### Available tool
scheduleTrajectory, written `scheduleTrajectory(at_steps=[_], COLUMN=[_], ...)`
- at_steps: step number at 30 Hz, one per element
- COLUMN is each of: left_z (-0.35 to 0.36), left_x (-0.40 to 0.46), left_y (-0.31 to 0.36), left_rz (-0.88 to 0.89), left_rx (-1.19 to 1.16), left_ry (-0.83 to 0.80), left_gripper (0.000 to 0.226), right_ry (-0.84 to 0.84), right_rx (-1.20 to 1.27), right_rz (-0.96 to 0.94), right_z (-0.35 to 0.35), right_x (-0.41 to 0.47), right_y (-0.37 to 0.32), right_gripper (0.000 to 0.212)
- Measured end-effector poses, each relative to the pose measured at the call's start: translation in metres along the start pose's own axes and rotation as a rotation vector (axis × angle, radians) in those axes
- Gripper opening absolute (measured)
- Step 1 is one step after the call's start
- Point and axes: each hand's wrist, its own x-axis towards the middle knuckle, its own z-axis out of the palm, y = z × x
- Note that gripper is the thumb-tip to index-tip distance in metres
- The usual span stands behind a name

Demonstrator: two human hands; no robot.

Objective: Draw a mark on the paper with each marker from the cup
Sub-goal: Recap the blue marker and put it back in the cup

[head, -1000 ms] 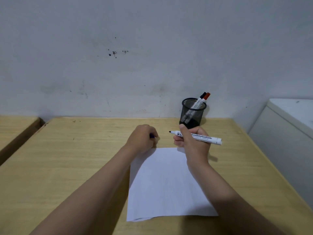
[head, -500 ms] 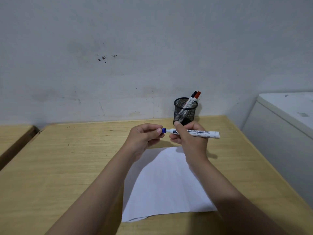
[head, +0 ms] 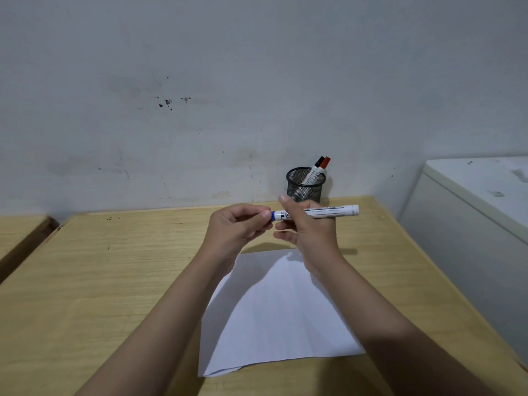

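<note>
We hold blue marker (head: 320, 212) level above paper (head: 278, 312): right hand (head: 307, 232) fingers clamped on barrel, left hand (head: 238, 228) fingers pinched on blue cap (head: 276, 216). Judging cap step: we keep axis straight. Cup (head: 305, 185) behind, two markers inside.

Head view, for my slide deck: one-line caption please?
Both hands, left hand and right hand, hold a blue-capped marker above blank paper.
</note>
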Motion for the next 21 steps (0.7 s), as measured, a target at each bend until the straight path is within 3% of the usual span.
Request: scheduleTrajectory(at_steps=[3,4,8,10,12,16,21], left_z=[-0.002,-0.003,0.005,0.016,0.025,0.039,0.048], left_x=[0.008,0.012,0.026,0.031,0.037,0.05,0.077], left_y=[0.004,0.006,0.015,0.019,0.024,0.032,0.016], left_rz=[0.105,0.147,0.23,0.242,0.262,0.335,0.428], left_rx=[0.081,0.134,0.39,0.465,0.5,0.498,0.669], left_ry=[0.146,0.186,0.212,0.183,0.16,0.127,0.129], left_gripper=[0.006,0.007,0.013,0.016,0.018,0.027,0.028], right_ry=[-0.041,-0.036,0.006,-0.107,-0.205,-0.182,0.18], right_rx=[-0.222,-0.369,-0.844,-1.015,-1.029,-0.933,-0.695], right_rz=[0.22,0.144,-0.613,-0.748,-0.719,-0.737,-0.799], right_z=[-0.005,-0.009,-0.024,-0.03,-0.031,-0.032,-0.04], right_x=[0.002,0.003,0.013,0.027,0.033,0.04,0.07], right_y=[-0.003,-0.002,-0.007,-0.013,-0.019,-0.032,-0.068], right_gripper=[0.046,0.048,0.025,0.026,0.023,0.032,0.043])
